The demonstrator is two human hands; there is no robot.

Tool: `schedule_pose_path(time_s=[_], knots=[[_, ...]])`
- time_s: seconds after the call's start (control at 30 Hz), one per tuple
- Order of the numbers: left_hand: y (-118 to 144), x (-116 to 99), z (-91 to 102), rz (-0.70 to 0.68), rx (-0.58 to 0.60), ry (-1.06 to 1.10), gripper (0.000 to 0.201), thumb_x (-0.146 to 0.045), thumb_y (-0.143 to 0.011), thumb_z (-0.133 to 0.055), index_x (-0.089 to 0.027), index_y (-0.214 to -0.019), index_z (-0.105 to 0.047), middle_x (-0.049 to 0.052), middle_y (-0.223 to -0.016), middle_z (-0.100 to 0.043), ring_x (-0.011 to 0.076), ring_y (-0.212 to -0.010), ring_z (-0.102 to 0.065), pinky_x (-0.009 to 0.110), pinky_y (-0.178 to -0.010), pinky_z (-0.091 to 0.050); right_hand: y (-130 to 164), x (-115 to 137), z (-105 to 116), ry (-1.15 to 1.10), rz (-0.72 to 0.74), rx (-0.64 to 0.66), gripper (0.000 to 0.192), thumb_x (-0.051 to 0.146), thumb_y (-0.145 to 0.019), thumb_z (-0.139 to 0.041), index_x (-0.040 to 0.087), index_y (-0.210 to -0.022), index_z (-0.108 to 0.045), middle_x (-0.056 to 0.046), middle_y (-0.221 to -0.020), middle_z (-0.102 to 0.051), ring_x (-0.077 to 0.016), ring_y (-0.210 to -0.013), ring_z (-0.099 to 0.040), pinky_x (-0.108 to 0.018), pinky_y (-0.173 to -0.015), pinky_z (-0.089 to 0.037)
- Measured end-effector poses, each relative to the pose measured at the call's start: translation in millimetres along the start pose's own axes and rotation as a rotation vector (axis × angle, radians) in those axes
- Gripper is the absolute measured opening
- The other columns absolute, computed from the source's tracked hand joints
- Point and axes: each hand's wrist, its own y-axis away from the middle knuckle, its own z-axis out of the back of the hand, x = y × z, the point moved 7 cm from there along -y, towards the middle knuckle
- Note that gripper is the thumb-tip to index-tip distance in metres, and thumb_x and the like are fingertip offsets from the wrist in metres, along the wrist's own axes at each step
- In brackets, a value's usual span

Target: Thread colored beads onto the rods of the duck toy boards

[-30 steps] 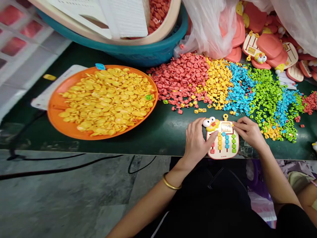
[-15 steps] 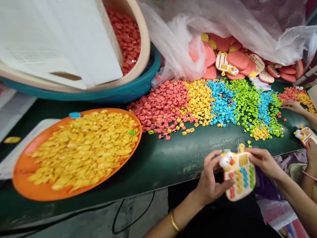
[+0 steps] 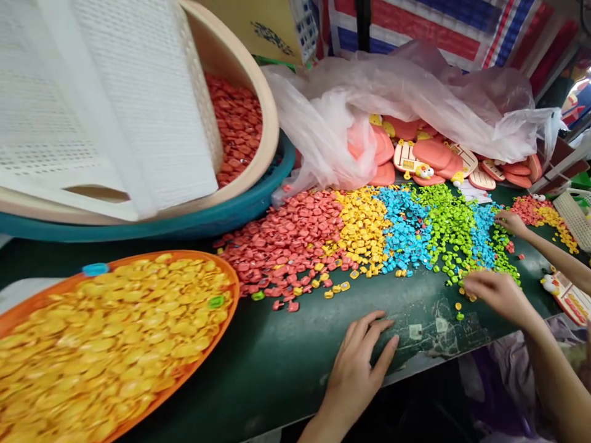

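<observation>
My left hand point(image 3: 362, 357) rests on the green tabletop point(image 3: 295, 369), fingers spread, holding nothing. To the right, my right hand point(image 3: 496, 295) reaches over a small pile of yellow pieces, its fingers curled together; what they pinch, if anything, is hidden. A yellow piece point(image 3: 458, 306) and a green piece point(image 3: 460, 316) lie just below its fingertips. Beyond both hands stretch heaps of small plastic pieces: red pieces point(image 3: 286, 240), yellow pieces point(image 3: 362, 227), blue pieces point(image 3: 404, 224) and green pieces point(image 3: 447, 215).
An orange tray point(image 3: 233, 264) of yellow discs fills the near left. Behind it, a white basket point(image 3: 152, 111) leans in a beige tub point(image 3: 265, 80). A plastic bag point(image 3: 332, 123) covers pink toy bodies point(image 3: 438, 157). At right are a co-worker's hand point(image 3: 512, 223) and a chicken-faced toy point(image 3: 566, 292).
The chicken-faced toy has left my hands and is out of sight. My left hand now lies on the table; my right has moved forward to the small pieces. The view has tilted up.
</observation>
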Motion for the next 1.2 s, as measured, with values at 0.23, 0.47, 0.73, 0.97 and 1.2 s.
schedule_pose_path(time_s=[0.23,0.47,0.73,0.97,1.2], knots=[[5,11,7.4,0.004,-0.112,-0.03,0.017,-0.03,-0.092,-0.06,-0.025,-0.106,-0.069,0.006,-0.106,-0.072,0.0208,-0.097,-0.07,0.034,-0.085,-0.061,-281,59,-118,0.681,0.229,-0.042,0.056,0.006,-0.086,-0.048,0.003,-0.142,-0.047,-0.025,-0.152,-0.043,-0.0341,-0.142,-0.035,-0.055,-0.114,-0.028],[8,13,8.7,0.071,-0.115,0.134,0.016,-0.03,-0.092,-0.06,-0.025,-0.101,-0.071,0.004,-0.102,-0.073,0.0202,-0.096,-0.071,0.034,-0.086,-0.061,-293,52,-84,0.652,0.239,-0.051,0.034,0.01,-0.093,-0.043,0.005,-0.118,-0.064,-0.024,-0.113,-0.07,-0.0311,-0.109,-0.061,-0.046,-0.098,-0.043],[3,26,-1.0,0.544,0.058,1.187,0.081,-0.079,-0.09,-0.031,-0.025,-0.15,-0.038,0.02,-0.137,-0.06,0.0219,-0.084,-0.074,0.037,-0.072,-0.061,-34,112,-41,-0.215,0.565,0.541,0.022,0.039,-0.095,-0.059,0.036,-0.11,-0.075,-0.003,-0.104,-0.076,-0.0246,-0.108,-0.065,-0.048,-0.094,-0.053],[47,12,13.4,0.551,-0.107,0.789,0.075,-0.042,-0.087,-0.067,-0.024,-0.151,-0.032,0.014,-0.134,-0.06,0.0258,-0.119,-0.063,0.042,-0.1,-0.053,-20,101,-132,-0.053,0.414,0.258,0.023,0.027,-0.097,-0.055,0.025,-0.109,-0.074,-0.008,-0.105,-0.075,-0.021,-0.098,-0.069,-0.038,-0.087,-0.056],[53,-5,36.9,0.271,-0.424,-0.067,0.054,-0.027,-0.092,-0.059,-0.017,-0.144,-0.045,0.02,-0.161,-0.019,0.0376,-0.151,-0.021,0.058,-0.117,-0.032,-70,149,-233,0.396,0.34,0.419,0.02,0.026,-0.094,-0.058,0.018,-0.092,-0.076,-0.011,-0.094,-0.072,-0.0224,-0.09,-0.067,-0.031,-0.079,-0.05]])
